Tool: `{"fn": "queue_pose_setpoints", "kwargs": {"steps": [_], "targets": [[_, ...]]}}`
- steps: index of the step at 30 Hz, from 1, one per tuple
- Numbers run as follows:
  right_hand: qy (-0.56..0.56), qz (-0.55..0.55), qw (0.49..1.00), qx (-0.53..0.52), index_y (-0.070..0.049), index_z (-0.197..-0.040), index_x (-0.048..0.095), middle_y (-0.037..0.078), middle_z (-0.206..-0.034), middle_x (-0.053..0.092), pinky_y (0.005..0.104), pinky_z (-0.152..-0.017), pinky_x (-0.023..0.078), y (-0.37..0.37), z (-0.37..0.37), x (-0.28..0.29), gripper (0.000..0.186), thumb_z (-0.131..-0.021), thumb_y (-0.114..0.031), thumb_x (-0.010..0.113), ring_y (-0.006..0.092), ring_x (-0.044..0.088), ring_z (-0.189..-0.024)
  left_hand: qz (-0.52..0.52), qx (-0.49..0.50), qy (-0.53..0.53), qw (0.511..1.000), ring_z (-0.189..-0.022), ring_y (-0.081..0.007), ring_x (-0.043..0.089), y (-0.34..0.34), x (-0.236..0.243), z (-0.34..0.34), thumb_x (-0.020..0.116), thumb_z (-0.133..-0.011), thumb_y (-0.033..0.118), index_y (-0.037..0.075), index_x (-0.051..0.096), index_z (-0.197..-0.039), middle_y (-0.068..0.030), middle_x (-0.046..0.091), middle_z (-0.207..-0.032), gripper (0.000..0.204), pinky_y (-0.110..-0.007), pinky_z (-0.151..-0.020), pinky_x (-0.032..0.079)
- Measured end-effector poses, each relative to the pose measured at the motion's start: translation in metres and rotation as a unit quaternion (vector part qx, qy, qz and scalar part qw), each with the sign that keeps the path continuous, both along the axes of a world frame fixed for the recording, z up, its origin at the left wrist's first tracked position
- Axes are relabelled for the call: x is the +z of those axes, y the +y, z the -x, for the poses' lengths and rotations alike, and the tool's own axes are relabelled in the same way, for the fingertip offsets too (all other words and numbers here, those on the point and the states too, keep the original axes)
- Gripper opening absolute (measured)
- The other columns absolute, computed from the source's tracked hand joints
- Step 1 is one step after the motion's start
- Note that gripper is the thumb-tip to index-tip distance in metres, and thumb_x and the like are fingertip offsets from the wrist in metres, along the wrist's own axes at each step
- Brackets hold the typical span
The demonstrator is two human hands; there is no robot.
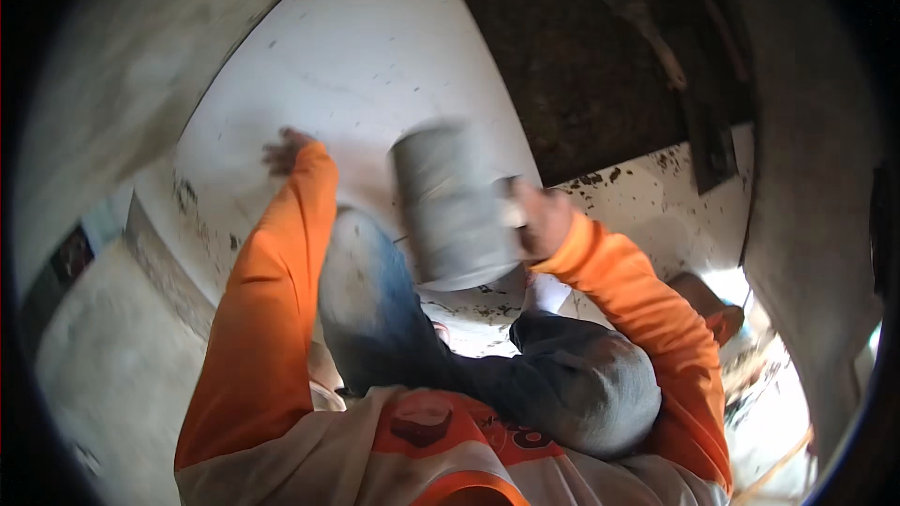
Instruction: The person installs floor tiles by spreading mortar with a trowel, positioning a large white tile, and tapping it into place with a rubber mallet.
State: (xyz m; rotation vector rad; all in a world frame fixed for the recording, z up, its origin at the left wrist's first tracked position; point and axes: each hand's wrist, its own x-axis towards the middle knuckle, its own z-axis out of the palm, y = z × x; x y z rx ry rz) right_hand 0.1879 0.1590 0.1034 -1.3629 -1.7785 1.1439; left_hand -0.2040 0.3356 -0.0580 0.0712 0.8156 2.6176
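In my right hand (542, 217) is a grey cylindrical container (450, 201), smeared by motion. My fingers close round a pale part at its right side, which looks like a handle. The container tilts above the white sheet (366, 47), in front of my knees; its inside is hidden. My left hand (286, 152) reaches out over the sheet further left, fingers apart and holding nothing. Whether that hand touches the sheet I cannot tell.
A dark brown-speckled panel (553, 66) lies at the far right, bearing a scraper (647, 28) with a pale handle and a long dark flat tool (712, 131). Dark flecks dot the white surface. Pale curved walls (112, 75) close in on both sides. My bent knees (361, 272) are close below.
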Motion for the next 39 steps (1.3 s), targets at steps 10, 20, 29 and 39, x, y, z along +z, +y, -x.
{"fn": "queue_pose_setpoints", "kwargs": {"steps": [10,20,29,39], "targets": [[-0.116,0.236,0.964,0.025,-0.014,-0.088,0.06,0.011,-0.073,0.06,0.0375,-0.057,0.052,-0.037,0.051,0.014,0.015,-0.077,-0.023,0.057,0.028,0.063,-0.066,0.68,-0.076,0.316,0.657,-0.139,-0.02,0.007,-0.03,-0.006,-0.052,0.026,-0.089,0.05,0.019,0.014,-0.144,-0.0028,0.012,-0.15,0.064,-0.043,-0.109,0.006],[-0.198,0.371,0.907,-0.032,-0.012,-0.093,0.062,0.013,-0.083,0.065,0.0366,-0.06,0.052,-0.049,0.064,0.005,0.021,-0.074,-0.021,0.061,0.0259,0.065,-0.067,0.127,-0.043,-0.032,0.99,-0.132,-0.0088,0.028,-0.018,-0.001,-0.057,0.033,-0.091,0.041,0.028,0.026,-0.14,0.0068,0.026,-0.146,0.051,-0.037,-0.098,0.026],[-0.182,0.122,0.968,-0.121,-0.009,-0.099,0.059,0.013,-0.081,0.064,0.0408,-0.062,0.052,-0.053,0.073,0.001,0.025,-0.076,-0.02,0.056,0.0313,0.063,-0.068,-0.156,0.001,-0.257,0.954,-0.12,-0.0136,0.047,-0.008,0.007,-0.063,0.039,-0.09,0.037,0.025,0.042,-0.129,0.0098,0.044,-0.135,0.04,-0.04,-0.088,0.034],[-0.225,0.379,0.887,-0.137,-0.009,-0.086,0.058,0.01,-0.07,0.063,0.0391,-0.063,0.052,-0.042,0.092,0.036,0.019,-0.074,-0.023,0.062,0.0294,0.063,-0.063,-0.108,-0.027,-0.19,0.975,-0.124,-0.0115,0.041,-0.014,-0.015,-0.032,0.036,-0.091,0.037,0.025,0.039,-0.132,0.0073,0.041,-0.138,0.043,-0.04,-0.095,0.031]]}}
